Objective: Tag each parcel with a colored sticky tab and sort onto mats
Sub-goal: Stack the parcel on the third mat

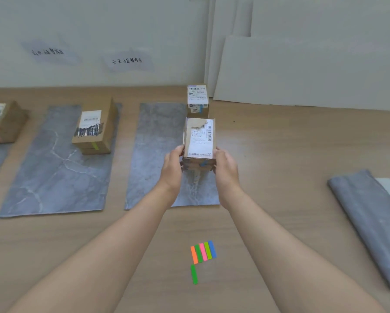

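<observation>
A small cardboard parcel (199,141) with a white label is held above the right part of the middle grey mat (154,154). My left hand (172,168) grips its left side and my right hand (225,170) grips its right side. A blue tab shows on its near face. Behind it stands another small labelled parcel (197,100) at the mat's far right corner. A larger parcel (94,127) with a green tab lies on the left mat (54,168). A pad of colored sticky tabs (203,251) and a loose green tab (194,274) lie on the floor near me.
A further parcel (2,122) sits at the far left edge. A rolled grey mat (370,227) lies at the right. White boards (302,71) lean on the wall, and two paper signs (127,61) hang on it. The floor is wood.
</observation>
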A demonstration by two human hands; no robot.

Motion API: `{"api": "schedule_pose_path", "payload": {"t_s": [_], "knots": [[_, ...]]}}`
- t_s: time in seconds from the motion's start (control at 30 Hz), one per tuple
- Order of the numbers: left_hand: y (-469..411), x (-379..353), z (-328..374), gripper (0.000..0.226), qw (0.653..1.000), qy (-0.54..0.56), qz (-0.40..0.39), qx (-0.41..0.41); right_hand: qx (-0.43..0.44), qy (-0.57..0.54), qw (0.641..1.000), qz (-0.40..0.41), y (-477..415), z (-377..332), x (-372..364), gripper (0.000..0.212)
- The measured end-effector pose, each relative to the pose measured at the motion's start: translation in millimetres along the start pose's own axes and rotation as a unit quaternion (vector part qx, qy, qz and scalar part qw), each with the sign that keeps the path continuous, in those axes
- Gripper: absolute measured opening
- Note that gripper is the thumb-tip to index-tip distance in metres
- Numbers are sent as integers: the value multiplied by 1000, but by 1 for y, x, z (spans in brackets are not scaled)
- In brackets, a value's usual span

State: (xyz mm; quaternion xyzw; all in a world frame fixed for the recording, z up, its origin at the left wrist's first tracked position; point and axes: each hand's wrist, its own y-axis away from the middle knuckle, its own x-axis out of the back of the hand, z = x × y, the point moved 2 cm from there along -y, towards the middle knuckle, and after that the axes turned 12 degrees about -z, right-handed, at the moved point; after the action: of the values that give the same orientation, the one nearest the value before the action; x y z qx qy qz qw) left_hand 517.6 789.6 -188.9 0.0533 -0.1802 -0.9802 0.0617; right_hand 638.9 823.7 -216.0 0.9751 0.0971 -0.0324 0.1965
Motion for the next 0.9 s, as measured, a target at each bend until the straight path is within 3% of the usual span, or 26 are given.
{"api": "schedule_pose_path", "payload": {"t_s": [0.2,0.5,0.57,0.63,0.7,0.9], "knots": [[-43,-4,-13,44,1000,15,-10,6,-6,-18,1000,-8,-49,12,8,36],[-63,1,-19,37,1000,8,-26,1,5,-12,1000,-27,-71,14,10,34],[-59,6,-23,35,1000,-14,-21,-3,12,-17,1000,-23,-66,9,10,32],[-48,9,-23,60,999,-36,-26,2,15,-23,1000,5,-55,2,10,26],[-36,12,-22,70,999,-40,-20,-4,20,-28,999,30,-39,-6,9,19],[15,22,3,55,999,-4,4,-38,41,-37,998,27,20,-32,-11,24]]}}
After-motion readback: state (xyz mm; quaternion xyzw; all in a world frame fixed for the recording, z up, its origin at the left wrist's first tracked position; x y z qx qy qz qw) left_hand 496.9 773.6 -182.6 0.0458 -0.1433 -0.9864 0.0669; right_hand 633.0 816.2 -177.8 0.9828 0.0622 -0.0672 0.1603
